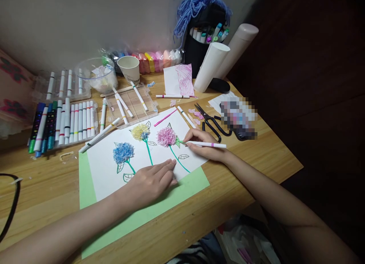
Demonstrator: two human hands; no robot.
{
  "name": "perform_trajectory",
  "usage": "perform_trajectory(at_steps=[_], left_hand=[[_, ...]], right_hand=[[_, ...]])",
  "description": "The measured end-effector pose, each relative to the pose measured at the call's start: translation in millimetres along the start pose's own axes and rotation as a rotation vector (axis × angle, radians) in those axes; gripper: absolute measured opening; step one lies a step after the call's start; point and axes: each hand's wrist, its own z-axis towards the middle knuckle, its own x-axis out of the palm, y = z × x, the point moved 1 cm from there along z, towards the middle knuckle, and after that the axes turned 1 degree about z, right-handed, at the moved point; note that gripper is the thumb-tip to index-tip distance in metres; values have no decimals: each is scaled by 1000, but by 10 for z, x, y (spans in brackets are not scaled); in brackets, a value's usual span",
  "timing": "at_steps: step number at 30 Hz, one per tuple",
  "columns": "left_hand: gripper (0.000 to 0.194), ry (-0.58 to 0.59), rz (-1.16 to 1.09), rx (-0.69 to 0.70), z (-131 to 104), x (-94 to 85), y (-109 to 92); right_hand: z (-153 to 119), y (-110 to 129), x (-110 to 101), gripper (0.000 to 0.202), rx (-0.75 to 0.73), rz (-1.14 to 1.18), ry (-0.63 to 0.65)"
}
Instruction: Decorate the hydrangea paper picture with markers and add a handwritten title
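My right hand [203,144] grips a white marker [208,144] with a pinkish-purple band. Its tip meets a green leaf beside the fluffy pink flower [166,136] on the white paper [105,186]. Lying on the lower part of that sheet, my left hand [155,180] has its fingers stretched out and holds nothing. A blue flower [123,152] and a yellow flower [140,132] with a bit of blue are also on the paper, with green stems and outlined leaves, some unfilled. Under the sheet is a light green sheet [142,214].
Black-handled scissors [211,121] lie right of the paper. Behind it stand an open plastic case [134,104], a paper cup [129,69], a clear bowl [98,78] of scraps and a black marker holder [196,53]. Several markers [76,119] fill the left side.
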Motion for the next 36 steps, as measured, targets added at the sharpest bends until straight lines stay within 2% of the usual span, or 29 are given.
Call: perform_trajectory(at_steps=[6,11,15,19,36], left_hand=[[20,-8,2,1,3,-3,1],[19,6,1,4,9,-9,2],[20,3,2,1,15,-13,-1],[20,-1,-1,4,22,-14,0],[20,1,1,5,18,-7,10]], right_hand=[[1,48,39,13,-74,-76,74],[1,48,45,13,-57,-97,42],[-2,38,50,13,-91,-90,71],[-2,31,47,13,-80,-84,24],[3,29,41,12,-96,-76,46]])
